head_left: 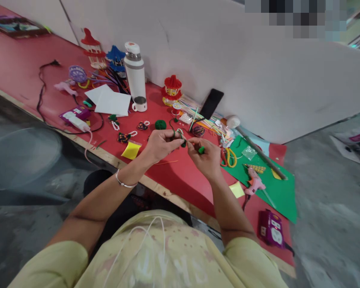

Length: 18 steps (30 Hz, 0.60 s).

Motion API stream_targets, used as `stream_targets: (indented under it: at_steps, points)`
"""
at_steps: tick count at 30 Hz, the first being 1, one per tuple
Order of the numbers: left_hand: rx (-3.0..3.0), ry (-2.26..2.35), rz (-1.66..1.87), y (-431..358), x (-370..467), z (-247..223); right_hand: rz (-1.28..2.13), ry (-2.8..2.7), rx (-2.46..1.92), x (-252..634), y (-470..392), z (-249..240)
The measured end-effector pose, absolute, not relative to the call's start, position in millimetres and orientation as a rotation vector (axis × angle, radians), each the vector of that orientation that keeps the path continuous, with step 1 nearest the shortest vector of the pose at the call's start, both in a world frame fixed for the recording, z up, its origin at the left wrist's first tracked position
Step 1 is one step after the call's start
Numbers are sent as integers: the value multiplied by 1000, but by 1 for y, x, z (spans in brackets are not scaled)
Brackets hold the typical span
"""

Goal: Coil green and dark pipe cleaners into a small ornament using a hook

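Above the red table point(180, 180), my left hand point(162, 145) pinches a small dark green yarn piece point(183, 143) with a whitish loop at its top. My right hand point(206, 155) meets it from the right, fingertips closed at the same piece. A bright green object point(201, 150) shows between the right hand's curled fingers. Green yarn runs up from the left fingertips. Just behind the left hand lies a green yarn ball point(160, 124), and a multicoloured ball point(198, 130) sits behind the right one. Small beaded yarn pieces point(124, 137) lie to the left.
A white flask point(135, 76) stands at the back, near papers point(112, 101) and a red-topped model point(172, 90). Rightward are yellow-handled scissors point(231, 158), a green sheet point(280, 198), a pink glue gun point(254, 182) and a purple power box point(271, 229). A phone point(211, 104) leans on the wall.
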<state>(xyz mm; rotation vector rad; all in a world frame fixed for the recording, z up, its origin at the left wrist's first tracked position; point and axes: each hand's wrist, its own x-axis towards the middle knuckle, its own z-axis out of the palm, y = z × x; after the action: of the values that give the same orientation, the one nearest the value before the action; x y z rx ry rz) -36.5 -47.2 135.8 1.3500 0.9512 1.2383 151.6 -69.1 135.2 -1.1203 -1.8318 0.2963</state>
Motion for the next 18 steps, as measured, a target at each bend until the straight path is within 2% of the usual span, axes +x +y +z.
stream_targets:
  at_steps: [9,18]
  points:
    - [1513,961,1352,-45,-36,132,811,-1531,-1138,151,-65,133]
    - [1738,996,1376,-47,-37,131,905,-1508,-1160,150,-66,136]
